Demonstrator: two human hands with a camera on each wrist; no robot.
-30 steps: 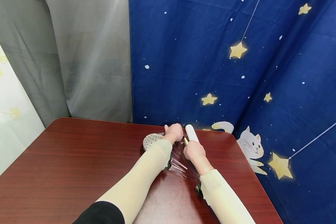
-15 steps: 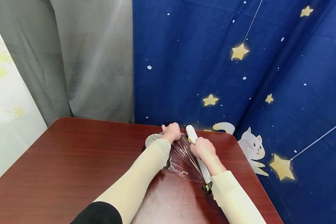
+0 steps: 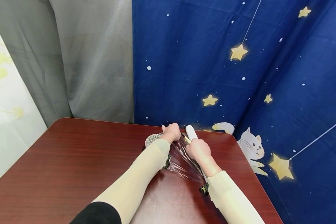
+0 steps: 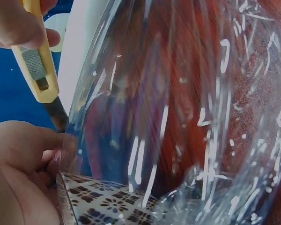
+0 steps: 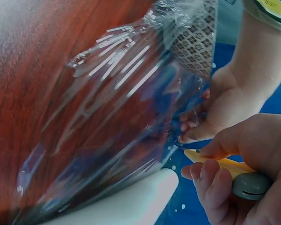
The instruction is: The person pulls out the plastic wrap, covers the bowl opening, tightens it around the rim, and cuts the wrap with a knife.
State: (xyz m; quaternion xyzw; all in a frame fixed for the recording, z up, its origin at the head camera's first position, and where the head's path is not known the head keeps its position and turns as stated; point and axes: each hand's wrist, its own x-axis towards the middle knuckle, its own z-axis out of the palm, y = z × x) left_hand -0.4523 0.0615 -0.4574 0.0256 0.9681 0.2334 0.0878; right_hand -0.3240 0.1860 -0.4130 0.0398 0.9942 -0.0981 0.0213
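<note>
My left hand (image 3: 172, 131) pinches the edge of a sheet of clear plastic wrap (image 3: 182, 161) beside a round object with a brown-and-white patterned top (image 3: 152, 139). The wrap stretches, creased, from that object to a white roll (image 3: 191, 132) lying to its right. In my right hand (image 3: 198, 149) is a yellow utility knife (image 4: 37, 70), its blade out. The blade tip is at the wrap's edge, just above the left fingers in the left wrist view; whether it cuts through is not clear. The right wrist view shows the knife's grey end (image 5: 252, 186).
The things lie near the far edge of a reddish-brown wooden table (image 3: 86, 161). Behind it hang a grey curtain (image 3: 95, 62) and a blue curtain (image 3: 184, 62) with stars and a cat. Both wrists carry dark straps with small devices.
My right hand with the knife moved right, away from the left hand, then came partly back left over the wrap's edge. The left hand keeps its hold almost unmoved.
</note>
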